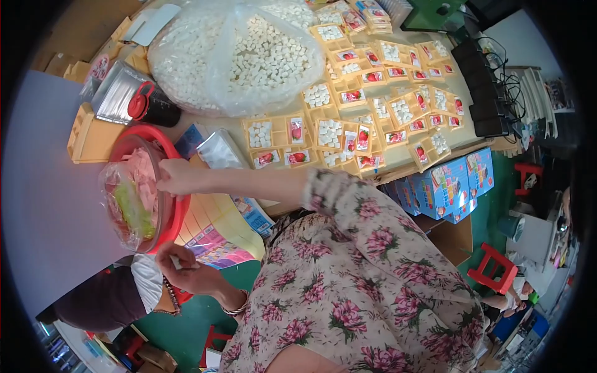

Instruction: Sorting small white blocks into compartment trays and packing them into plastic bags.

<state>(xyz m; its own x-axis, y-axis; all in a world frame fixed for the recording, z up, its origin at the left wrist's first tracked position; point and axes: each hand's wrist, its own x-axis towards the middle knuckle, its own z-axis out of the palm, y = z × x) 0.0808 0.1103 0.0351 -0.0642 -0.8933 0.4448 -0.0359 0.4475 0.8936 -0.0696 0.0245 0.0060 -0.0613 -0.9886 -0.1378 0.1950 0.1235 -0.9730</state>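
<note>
I see my right hand [176,177] pinching the clear plastic bag [127,199] at the red basin's [177,214] rim, at the table's left edge. My left hand [181,266] hangs below the basin, fingers curled on something small and white. Yellow trays [348,118] crowd the tabletop rightward.

big bag [236,53] behind basin [163,133], trays [348,124] right.

A round red plastic basin [176,219] holds pink and yellow-green contents under clear film. A large clear plastic bag [233,53] is filled with white cubes. Small yellow cardboard trays [323,133] carry white cubes and red-printed packets. The beige sleeve [367,248] has a pink flower pattern. Blue printed boxes [444,186] sit beside what seems a green floor [199,311].
</note>
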